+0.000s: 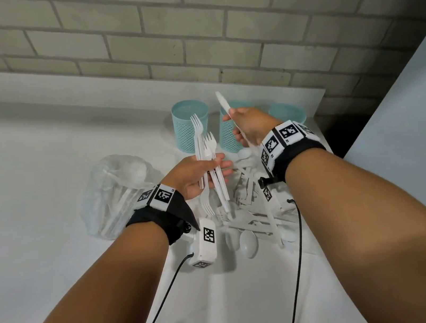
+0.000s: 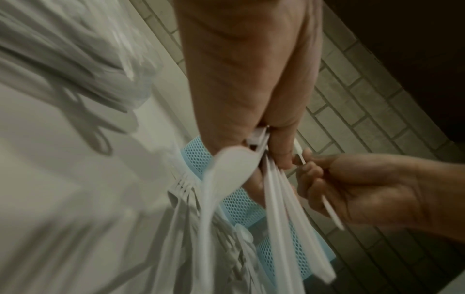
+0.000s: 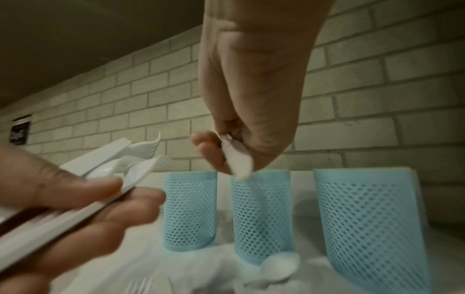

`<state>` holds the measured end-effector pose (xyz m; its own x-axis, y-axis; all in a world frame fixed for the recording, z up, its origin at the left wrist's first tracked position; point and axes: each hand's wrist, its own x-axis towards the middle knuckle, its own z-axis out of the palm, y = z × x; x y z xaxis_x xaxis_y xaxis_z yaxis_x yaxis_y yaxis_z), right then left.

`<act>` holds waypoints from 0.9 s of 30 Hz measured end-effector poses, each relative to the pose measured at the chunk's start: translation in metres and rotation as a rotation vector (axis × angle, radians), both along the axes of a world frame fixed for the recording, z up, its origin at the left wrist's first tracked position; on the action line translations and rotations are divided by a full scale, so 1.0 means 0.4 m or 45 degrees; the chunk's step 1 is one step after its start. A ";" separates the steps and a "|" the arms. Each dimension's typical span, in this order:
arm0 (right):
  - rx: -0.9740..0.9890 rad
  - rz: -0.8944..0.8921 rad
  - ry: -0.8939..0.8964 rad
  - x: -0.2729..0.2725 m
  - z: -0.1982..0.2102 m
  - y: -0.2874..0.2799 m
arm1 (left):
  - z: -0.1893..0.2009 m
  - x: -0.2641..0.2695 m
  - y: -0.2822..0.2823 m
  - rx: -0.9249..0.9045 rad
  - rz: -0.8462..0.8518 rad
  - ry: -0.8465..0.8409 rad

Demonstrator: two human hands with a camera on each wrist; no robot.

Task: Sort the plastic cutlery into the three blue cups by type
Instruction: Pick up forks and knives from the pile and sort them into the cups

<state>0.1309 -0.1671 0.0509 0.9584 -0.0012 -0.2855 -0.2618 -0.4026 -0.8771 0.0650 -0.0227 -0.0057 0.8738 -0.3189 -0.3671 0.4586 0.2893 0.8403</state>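
Three blue mesh cups stand in a row by the brick wall: left cup point(image 1: 191, 125), middle cup point(image 1: 230, 136), right cup point(image 1: 288, 113). My left hand point(image 1: 218, 166) grips a bundle of several white forks point(image 1: 204, 146), tines up, in front of the left cup. My right hand point(image 1: 233, 123) pinches one white knife point(image 1: 223, 103), blade pointing up, over the middle cup. The right wrist view shows that knife point(image 3: 237, 161) just above the middle cup point(image 3: 261, 214). A pile of mixed white cutlery point(image 1: 251, 216) lies on the table below my hands.
A crumpled clear plastic bag point(image 1: 116, 193) with more cutlery lies left of the pile. The brick wall point(image 1: 185, 26) runs close behind the cups. A white panel point(image 1: 406, 102) rises on the right. Black cables point(image 1: 296, 273) trail from my wrists.
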 end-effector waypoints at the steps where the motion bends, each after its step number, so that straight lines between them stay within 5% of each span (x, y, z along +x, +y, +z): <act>1: -0.129 0.022 -0.016 0.017 0.007 0.006 | -0.001 0.001 0.002 0.000 -0.008 0.002; 6: -0.959 0.293 -0.104 0.085 0.071 0.039 | -0.003 0.013 0.011 -0.024 -0.004 0.005; 16: -1.222 0.283 -0.536 0.200 0.078 0.104 | -0.022 0.051 0.044 -0.078 0.130 0.020; 27: -0.580 0.123 -0.991 0.148 0.084 0.122 | -0.022 0.048 0.048 -0.084 0.014 0.055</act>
<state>0.1899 -0.1185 0.0845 0.8820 0.1346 0.4516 0.3913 -0.7432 -0.5427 0.0842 -0.0034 -0.0144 0.8612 -0.3343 -0.3829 0.4905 0.3489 0.7986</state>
